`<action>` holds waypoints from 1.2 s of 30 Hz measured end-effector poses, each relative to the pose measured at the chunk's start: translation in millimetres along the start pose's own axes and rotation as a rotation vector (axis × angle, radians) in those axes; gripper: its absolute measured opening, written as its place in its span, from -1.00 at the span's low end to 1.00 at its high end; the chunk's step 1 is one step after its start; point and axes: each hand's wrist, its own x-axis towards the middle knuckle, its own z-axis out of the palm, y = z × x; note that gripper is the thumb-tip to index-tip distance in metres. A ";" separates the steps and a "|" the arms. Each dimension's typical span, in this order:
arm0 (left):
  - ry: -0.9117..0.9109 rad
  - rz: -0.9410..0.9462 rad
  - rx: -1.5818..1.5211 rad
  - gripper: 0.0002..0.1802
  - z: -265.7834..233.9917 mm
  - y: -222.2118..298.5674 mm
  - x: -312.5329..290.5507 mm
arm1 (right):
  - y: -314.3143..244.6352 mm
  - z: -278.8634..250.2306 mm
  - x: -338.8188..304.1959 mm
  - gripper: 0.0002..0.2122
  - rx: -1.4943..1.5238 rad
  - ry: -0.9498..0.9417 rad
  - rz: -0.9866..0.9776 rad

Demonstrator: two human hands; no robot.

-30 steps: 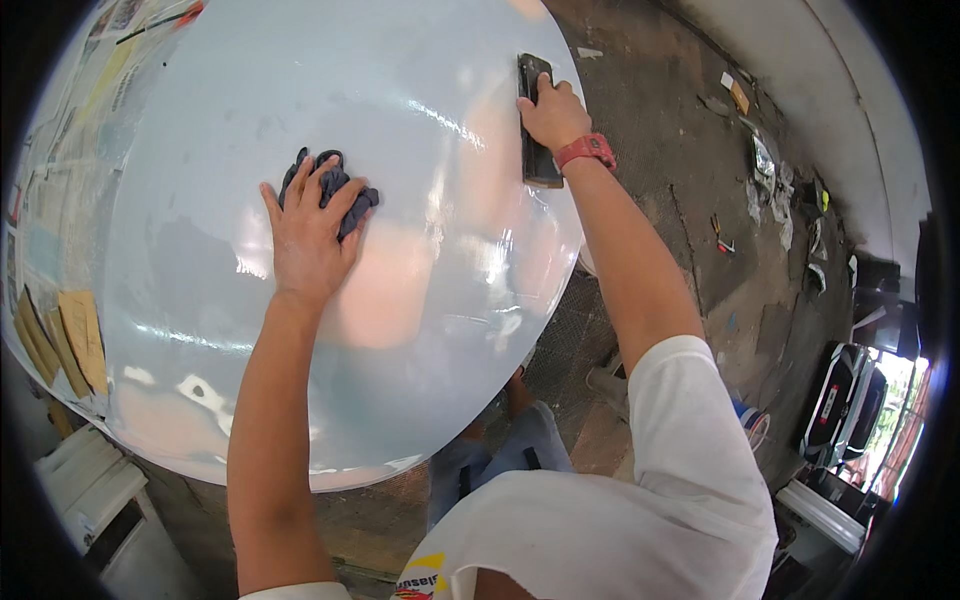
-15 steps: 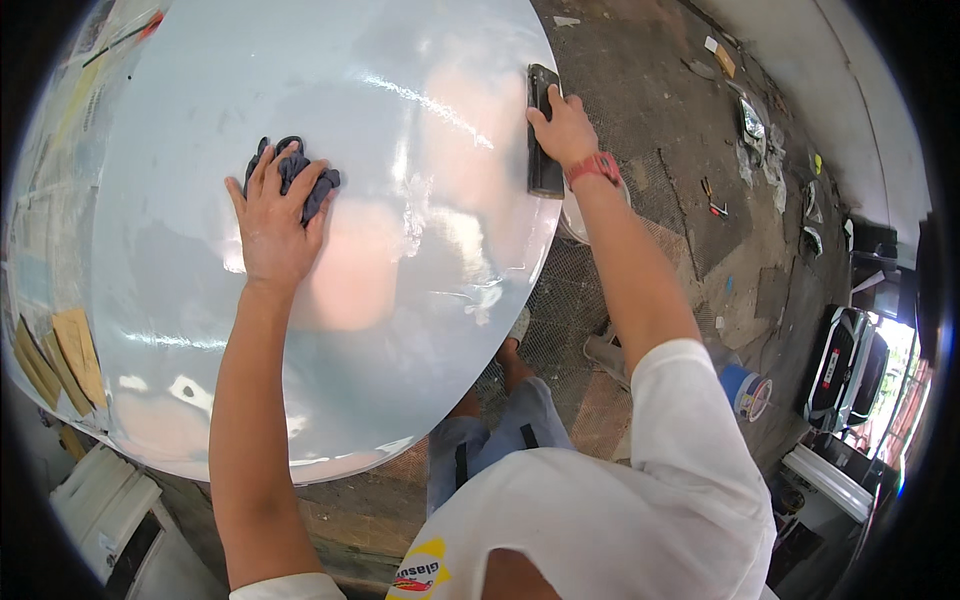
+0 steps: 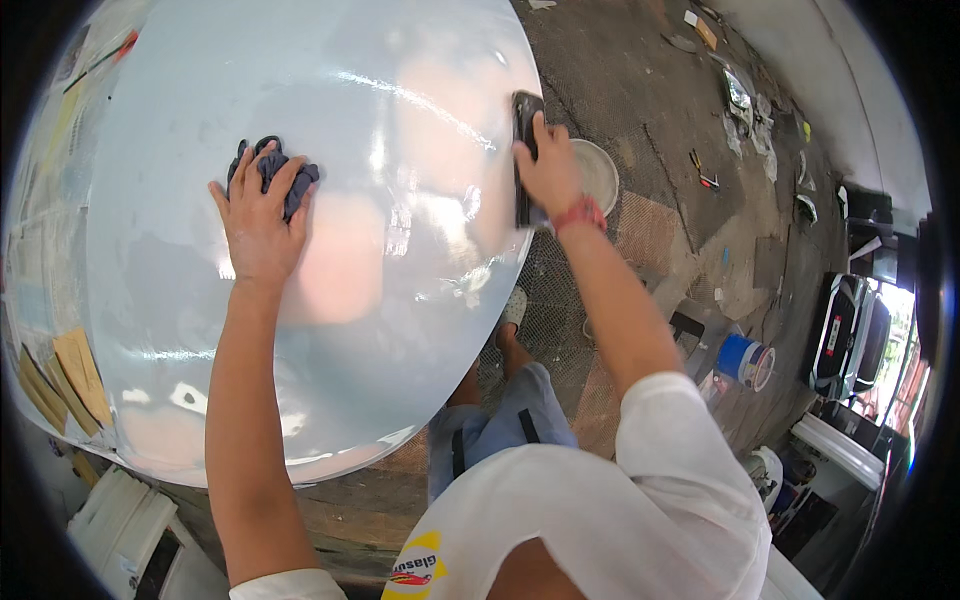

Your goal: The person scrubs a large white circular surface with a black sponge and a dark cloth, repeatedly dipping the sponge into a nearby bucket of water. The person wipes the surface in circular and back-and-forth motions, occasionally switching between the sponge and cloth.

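Observation:
A large glossy pale-blue curved panel [image 3: 330, 330] fills the left and middle of the view. My left hand [image 3: 258, 215] presses a dark grey rag [image 3: 272, 170] flat against its upper left surface. My right hand [image 3: 545, 170] grips a black sanding block [image 3: 522, 150] held against the panel's right edge. A red band sits on my right wrist [image 3: 578, 213]. Reflections of both arms show in the wet-looking surface.
Masking paper and tape [image 3: 60, 360] cover the panel's left side. A white bucket [image 3: 595, 172] sits on the dirt floor just beyond my right hand. A blue can [image 3: 745, 360] stands at right, with tools and scraps [image 3: 705, 175] scattered farther back. White boxes [image 3: 120, 530] lie at lower left.
My right hand slid the black block down along the panel's right edge. My left hand shifted the rag slightly left and up across the surface.

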 end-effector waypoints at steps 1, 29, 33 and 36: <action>0.000 0.000 0.001 -0.60 -0.2 -0.8 -0.8 | -1.1 -2.8 17.4 -0.33 -0.013 -0.037 0.047; -0.016 0.005 0.065 -0.58 0.1 -12.1 -8.9 | -10.3 15.3 -150.8 -0.32 0.169 0.007 0.086; 0.010 0.030 0.019 -0.58 8.4 -2.8 -2.2 | 47.9 8.6 -79.5 -0.32 0.142 -0.013 0.147; -0.009 0.010 0.059 -0.58 1.3 -12.6 -7.6 | -14.8 18.1 -159.2 -0.27 0.095 -0.011 0.051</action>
